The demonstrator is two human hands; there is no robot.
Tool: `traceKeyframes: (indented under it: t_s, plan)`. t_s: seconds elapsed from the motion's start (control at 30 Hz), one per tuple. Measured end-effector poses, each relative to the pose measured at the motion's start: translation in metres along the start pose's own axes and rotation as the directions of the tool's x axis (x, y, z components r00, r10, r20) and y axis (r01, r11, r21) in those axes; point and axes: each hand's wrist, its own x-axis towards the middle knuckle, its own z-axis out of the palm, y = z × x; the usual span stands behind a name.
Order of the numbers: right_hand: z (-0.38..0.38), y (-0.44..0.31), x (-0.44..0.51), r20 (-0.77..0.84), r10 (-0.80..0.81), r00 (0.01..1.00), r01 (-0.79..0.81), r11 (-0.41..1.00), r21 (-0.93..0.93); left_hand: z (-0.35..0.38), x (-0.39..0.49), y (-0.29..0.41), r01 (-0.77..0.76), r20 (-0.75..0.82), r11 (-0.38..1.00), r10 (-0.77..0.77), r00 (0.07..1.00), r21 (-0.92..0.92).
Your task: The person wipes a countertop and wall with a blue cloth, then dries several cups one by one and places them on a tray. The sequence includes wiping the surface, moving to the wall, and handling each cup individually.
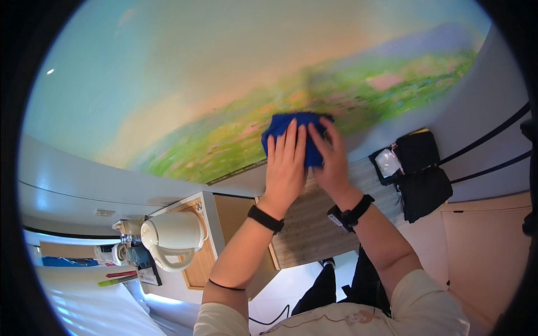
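Observation:
A blue cloth lies against the lower part of a wall mural painted with a green, flowery meadow. My left hand is spread flat on the cloth's left part, with its fingers stretched out over it. On the cloth's right side is my right hand, its fingers bent and a little apart around the edge. Both hands press or hold the cloth to the mural's surface. Each wrist wears a black band.
Below the hands is a grey wood-grain tabletop. Black fabric pouches with a clear plastic packet lie at its right. At lower left, a cream electric kettle stands on a wooden tray, near a blue mug.

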Motion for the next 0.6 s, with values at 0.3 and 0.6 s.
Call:
traceKeyframes:
  t_s: [0.3, 0.6]
  plan:
    - [0.014, 0.013, -0.023, -0.077, 0.392, 0.917, -0.367, 0.902, 0.227, -0.005, 0.034, 0.018, -0.283, 0.067, 0.95, 0.276, 0.959, 0.136]
    - [-0.044, 0.073, -0.004, -0.307, 0.366, 0.878, -0.287, 0.918, 0.273, 0.04, 0.089, 0.077, -0.325, 0.007, 0.935, 0.327, 0.945, 0.14]
